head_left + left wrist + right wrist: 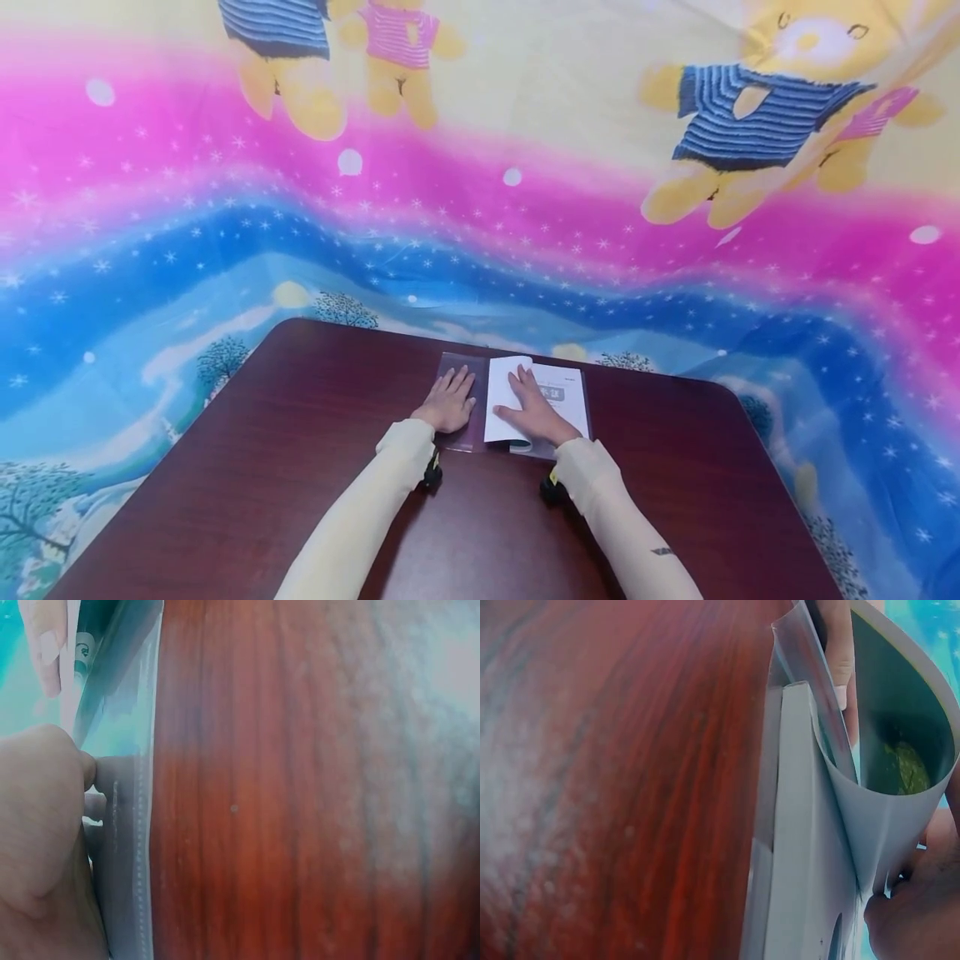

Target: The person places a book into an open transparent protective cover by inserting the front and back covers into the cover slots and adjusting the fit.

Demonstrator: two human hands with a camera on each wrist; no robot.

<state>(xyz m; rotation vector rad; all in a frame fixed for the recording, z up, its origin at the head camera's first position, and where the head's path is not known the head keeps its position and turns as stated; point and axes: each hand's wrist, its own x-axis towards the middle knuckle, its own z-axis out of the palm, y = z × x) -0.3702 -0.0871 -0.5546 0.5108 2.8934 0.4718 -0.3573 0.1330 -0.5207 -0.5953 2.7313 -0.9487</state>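
Observation:
A thin white book (pixel 574 404) with printed text lies on the table inside a clear plastic book cover (pixel 459 440). My left hand (pixel 447 402) rests on the plastic flap to the left, fingers spread. On the book's lifted white leaf (pixel 504 421), my right hand (pixel 538 412) lies with fingers spread and thumb pointing left. In the right wrist view this leaf (pixel 889 825) bends over in a curl, showing a dark green inner side. The book's thick edge (pixel 791 825) sits beside it. In the left wrist view the transparent cover's edge (pixel 142 825) runs along the left hand.
The dark red-brown wooden table (pixel 300 467) has rounded far corners. Behind it hangs a colourful cloth (pixel 480 208) with bears, stars and trees, reaching down past the table's edges. A black wrist device (pixel 432 472) sits under each pale sleeve.

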